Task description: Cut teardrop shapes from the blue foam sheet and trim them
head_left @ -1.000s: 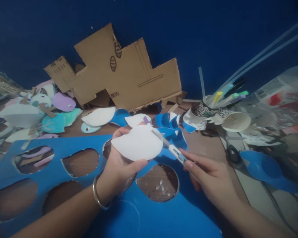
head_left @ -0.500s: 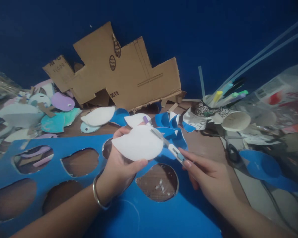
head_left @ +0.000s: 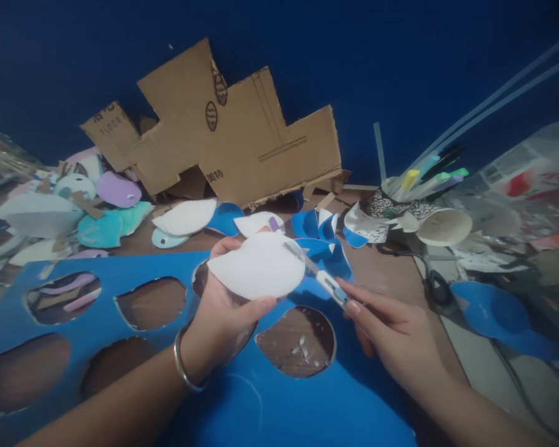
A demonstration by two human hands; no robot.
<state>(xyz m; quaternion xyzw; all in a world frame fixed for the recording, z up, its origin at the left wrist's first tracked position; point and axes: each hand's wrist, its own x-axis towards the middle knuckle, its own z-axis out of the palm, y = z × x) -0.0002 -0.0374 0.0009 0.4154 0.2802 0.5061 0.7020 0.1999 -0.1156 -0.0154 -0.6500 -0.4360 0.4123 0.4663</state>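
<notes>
My left hand (head_left: 221, 323) is closed on a white teardrop-shaped cutout (head_left: 256, 267), held up above a large blue sheet (head_left: 279, 403) full of round cut holes. A silver bangle circles that wrist. My right hand (head_left: 391, 338) grips a small utility knife (head_left: 328, 287) with a white and blue body. Its blade lies against the cutout's right edge.
A cut-up cardboard piece (head_left: 223, 136) leans on the blue wall. Coloured and white cutouts (head_left: 107, 214) lie at the left. A patterned cup of markers (head_left: 391, 202), a tipped paper cup (head_left: 442, 226), scissors (head_left: 435, 288) and plastic bags crowd the right.
Almost nothing differs; the white cutout and the knife blade have shifted very slightly in my hands.
</notes>
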